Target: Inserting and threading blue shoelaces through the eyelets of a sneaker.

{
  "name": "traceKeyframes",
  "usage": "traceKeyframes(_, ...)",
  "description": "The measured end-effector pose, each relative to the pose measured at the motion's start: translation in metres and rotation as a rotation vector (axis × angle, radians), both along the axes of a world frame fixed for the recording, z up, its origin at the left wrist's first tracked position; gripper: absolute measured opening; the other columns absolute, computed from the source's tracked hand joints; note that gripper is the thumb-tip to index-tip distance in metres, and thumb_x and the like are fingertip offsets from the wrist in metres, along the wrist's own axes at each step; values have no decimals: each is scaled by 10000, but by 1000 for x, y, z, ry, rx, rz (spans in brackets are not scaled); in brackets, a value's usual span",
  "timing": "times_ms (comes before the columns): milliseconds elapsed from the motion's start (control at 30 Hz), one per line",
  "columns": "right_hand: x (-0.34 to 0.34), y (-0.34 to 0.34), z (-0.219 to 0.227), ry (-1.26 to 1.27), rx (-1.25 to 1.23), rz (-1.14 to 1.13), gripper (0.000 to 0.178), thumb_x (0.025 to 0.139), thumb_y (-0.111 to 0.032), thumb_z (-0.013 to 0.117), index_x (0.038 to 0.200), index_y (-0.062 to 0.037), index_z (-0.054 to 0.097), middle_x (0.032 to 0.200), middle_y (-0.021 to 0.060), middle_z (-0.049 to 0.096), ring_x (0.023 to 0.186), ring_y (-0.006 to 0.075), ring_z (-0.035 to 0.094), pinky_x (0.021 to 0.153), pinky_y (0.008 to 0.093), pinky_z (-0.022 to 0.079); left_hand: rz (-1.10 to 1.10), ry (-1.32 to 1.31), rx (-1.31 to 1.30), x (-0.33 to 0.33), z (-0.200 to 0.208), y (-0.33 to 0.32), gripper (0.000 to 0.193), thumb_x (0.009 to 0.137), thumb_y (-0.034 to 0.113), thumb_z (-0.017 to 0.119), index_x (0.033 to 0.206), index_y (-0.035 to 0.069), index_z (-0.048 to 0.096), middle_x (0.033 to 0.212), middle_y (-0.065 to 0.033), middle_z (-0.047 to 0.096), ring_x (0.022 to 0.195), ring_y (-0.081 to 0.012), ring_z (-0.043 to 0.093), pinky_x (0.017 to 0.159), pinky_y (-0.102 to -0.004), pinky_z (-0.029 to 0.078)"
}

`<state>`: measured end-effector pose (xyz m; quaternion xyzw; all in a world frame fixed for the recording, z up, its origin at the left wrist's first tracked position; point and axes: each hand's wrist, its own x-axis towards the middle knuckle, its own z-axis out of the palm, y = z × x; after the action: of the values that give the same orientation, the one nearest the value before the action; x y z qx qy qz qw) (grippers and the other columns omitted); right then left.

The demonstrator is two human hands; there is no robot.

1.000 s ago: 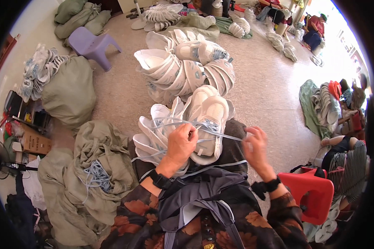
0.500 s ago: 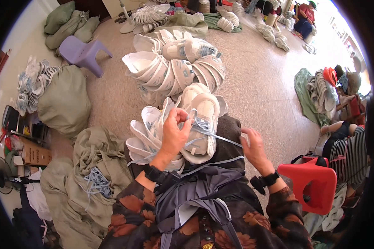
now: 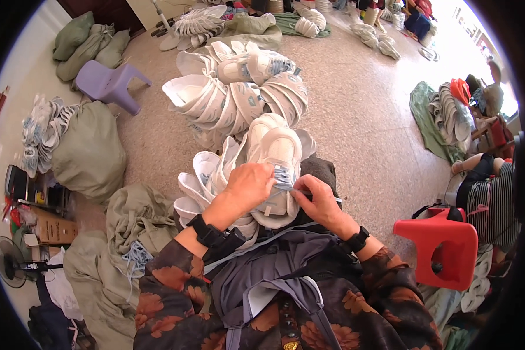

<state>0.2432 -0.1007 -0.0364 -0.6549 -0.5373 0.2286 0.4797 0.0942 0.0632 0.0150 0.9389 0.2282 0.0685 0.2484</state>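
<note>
A white and beige shoe upper (image 3: 281, 153) lies over my lap, toe pointing away from me. Its pale blue shoelace (image 3: 282, 176) crosses the front in rows. My left hand (image 3: 249, 185) is closed at the left edge of the lacing, fingertips pinched at the lace and partly hidden. On the other side my right hand (image 3: 321, 201) pinches the lace close to the eyelets. More white shoe uppers (image 3: 207, 166) lean in a row beside my left hand, and a loose strip of lace (image 3: 262, 238) crosses my lap.
Beyond my knees stands a large ring of stacked shoe uppers (image 3: 233, 99). A purple stool (image 3: 108, 84) and a stuffed green sack (image 3: 90, 151) are at left, with a bundle of blue laces (image 3: 137, 256) on cloth nearer. A red stool (image 3: 437, 245) stands right, near another person.
My right hand has moved left and in to the lacing from out beside the shoe. My left hand has lowered onto the shoe's edge, and the long stretched lace has drawn shorter.
</note>
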Motion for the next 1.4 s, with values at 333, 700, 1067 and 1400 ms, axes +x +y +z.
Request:
traceKeyframes(333, 6, -4, -1, -53, 19, 45, 105, 878, -43, 693, 915, -3, 602, 817, 98, 602, 723, 206, 615, 643, 313, 501, -53, -117, -205, 0, 6, 6, 145, 862, 170, 683, 853, 26, 693, 825, -180, 671, 803, -360, 662, 731, -432, 516)
traceKeyframes(700, 13, -11, 0, -123, -43, 64, 130, 883, -83, 699, 867, -11, 592, 776, 117, 598, 679, 238, 601, 609, 345, 481, -70, -306, -831, -23, -11, 40, 104, 844, 84, 763, 846, 46, 667, 1004, -22, 592, 1000, -148, 573, 947, -290, 430)
traceKeyframes(1067, 68, -87, 28, -117, -301, 20, 176, 855, -77, 699, 809, -1, 548, 709, 149, 564, 644, 311, 567, 601, 382, 447, -27, -189, -220, -27, -13, 20, 227, 733, 101, 781, 815, 46, 577, 935, -115, 545, 954, -297, 557, 892, -370, 445)
traceKeyframes(1400, 47, -55, 27, -72, -218, -9, 134, 844, -80, 706, 921, -18, 616, 881, 149, 613, 786, 323, 627, 703, 394, 502, 255, -510, 150, -44, -16, -55, 241, 798, 28, 699, 1015, 23, 594, 999, -133, 559, 938, -303, 562, 839, -395, 469)
